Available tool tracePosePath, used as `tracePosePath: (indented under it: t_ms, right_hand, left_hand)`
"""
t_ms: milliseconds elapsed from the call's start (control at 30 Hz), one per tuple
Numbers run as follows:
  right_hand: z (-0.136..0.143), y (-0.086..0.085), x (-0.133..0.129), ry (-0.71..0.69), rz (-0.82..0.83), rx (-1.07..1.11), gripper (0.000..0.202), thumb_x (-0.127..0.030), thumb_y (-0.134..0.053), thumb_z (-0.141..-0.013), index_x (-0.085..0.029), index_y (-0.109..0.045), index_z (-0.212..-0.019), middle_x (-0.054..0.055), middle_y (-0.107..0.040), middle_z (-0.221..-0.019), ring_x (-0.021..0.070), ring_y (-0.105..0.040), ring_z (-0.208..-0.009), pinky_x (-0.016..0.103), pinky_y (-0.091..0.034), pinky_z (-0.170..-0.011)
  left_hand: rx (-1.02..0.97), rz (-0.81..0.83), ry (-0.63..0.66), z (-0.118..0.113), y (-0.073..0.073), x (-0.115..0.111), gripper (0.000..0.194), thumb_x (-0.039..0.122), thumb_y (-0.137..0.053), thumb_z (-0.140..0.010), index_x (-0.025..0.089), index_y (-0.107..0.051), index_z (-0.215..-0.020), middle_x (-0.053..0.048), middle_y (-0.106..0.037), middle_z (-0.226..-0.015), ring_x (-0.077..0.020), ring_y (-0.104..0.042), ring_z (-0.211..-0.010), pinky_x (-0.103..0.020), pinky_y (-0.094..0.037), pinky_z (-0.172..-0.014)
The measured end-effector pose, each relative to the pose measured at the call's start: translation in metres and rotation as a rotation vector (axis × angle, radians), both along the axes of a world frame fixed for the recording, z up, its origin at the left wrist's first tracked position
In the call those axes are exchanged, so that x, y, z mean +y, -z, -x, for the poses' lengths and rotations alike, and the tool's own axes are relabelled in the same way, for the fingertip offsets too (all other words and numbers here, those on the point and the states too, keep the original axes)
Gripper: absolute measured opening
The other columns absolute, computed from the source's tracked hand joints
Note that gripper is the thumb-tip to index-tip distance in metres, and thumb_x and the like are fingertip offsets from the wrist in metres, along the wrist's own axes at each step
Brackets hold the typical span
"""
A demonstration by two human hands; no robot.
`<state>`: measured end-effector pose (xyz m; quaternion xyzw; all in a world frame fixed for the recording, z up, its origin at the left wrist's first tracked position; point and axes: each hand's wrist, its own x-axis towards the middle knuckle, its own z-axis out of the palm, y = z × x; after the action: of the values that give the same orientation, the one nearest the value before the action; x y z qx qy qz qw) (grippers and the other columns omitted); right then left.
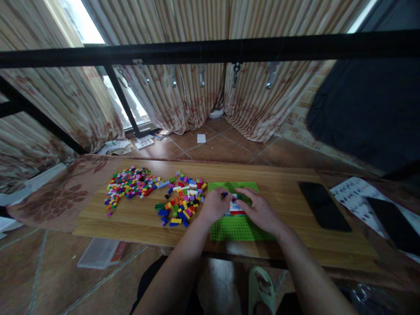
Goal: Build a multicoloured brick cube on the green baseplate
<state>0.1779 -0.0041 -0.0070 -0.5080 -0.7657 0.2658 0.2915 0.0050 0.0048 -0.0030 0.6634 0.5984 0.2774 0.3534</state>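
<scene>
A green studded baseplate point(243, 229) lies on the wooden board, with a small build of white, red and blue bricks point(236, 208) near its middle. My left hand point(216, 203) is at the build's left side, its thumb and fingertips closed around a small dark blue brick point(224, 194). Over the right side of the build, my right hand point(259, 208) is curved with thumb and fingers apart, its fingertips touching or close to the bricks. The fingers partly cover the build.
Loose coloured bricks point(183, 205) are spread left of the baseplate, with a denser pile point(129, 186) farther left. A black phone point(324, 206) lies on the right of the board point(285, 183). A black bar point(203, 51) crosses above the far side.
</scene>
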Motion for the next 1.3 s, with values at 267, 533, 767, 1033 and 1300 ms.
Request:
tracePosePath:
  t_ms: [267, 533, 767, 1033, 1300]
  right_hand:
    - [-0.005, 0.005, -0.006, -0.193, 0.076, -0.047, 0.082, -0.035, -0.078, -0.064, -0.024, -0.044, -0.138, 0.011, -0.051, -0.137, 0.0302, -0.046, -0.127, 0.051, -0.035, -0.108]
    - [-0.003, 0.013, 0.001, -0.111, 0.027, -0.131, 0.064, -0.02, -0.068, -0.071, -0.022, -0.05, -0.132, 0.01, -0.056, -0.127, 0.0276, -0.053, -0.118, 0.049, -0.039, -0.103]
    - [-0.001, 0.01, -0.002, -0.047, 0.026, -0.124, 0.065, -0.026, -0.07, -0.071, -0.025, -0.049, -0.133, 0.009, -0.056, -0.129, 0.0276, -0.054, -0.117, 0.049, -0.041, -0.102]
    - [0.001, 0.0, -0.004, -0.048, -0.004, -0.077, 0.055, -0.045, -0.062, -0.082, -0.024, -0.05, -0.132, 0.011, -0.057, -0.128, 0.0278, -0.055, -0.116, 0.048, -0.044, -0.099]
    - [0.002, -0.006, -0.003, -0.019, -0.011, -0.027, 0.048, -0.049, -0.053, -0.088, -0.024, -0.053, -0.129, 0.011, -0.057, -0.129, 0.0271, -0.054, -0.119, 0.048, -0.042, -0.102]
  left_hand:
    - [0.006, -0.056, 0.175, 0.011, 0.0, -0.005, 0.027, 0.031, -0.062, -0.078, 0.016, -0.068, -0.1, -0.006, -0.071, -0.094, -0.0175, -0.064, -0.082, -0.026, -0.05, -0.076]
    - [0.101, -0.11, 0.055, 0.0, 0.002, -0.012, 0.038, 0.035, -0.061, -0.08, 0.016, -0.063, -0.113, -0.011, -0.07, -0.105, -0.0229, -0.066, -0.093, -0.033, -0.051, -0.084]
    - [0.028, -0.215, -0.32, 0.062, -0.022, 0.008, 0.026, 0.025, -0.052, -0.087, 0.016, -0.068, -0.106, -0.009, -0.072, -0.105, -0.0171, -0.066, -0.094, -0.027, -0.05, -0.086]
    - [0.55, -0.077, -0.632, 0.165, -0.013, 0.017, 0.036, 0.015, -0.052, -0.079, 0.018, -0.07, -0.109, -0.012, -0.069, -0.104, -0.025, -0.063, -0.098, -0.032, -0.047, -0.085]
    - [0.663, -0.078, -0.524, 0.179, 0.003, 0.015, 0.027, 0.026, -0.06, -0.078, 0.021, -0.073, -0.1, -0.013, -0.061, -0.11, -0.0263, -0.061, -0.097, -0.033, -0.047, -0.085]
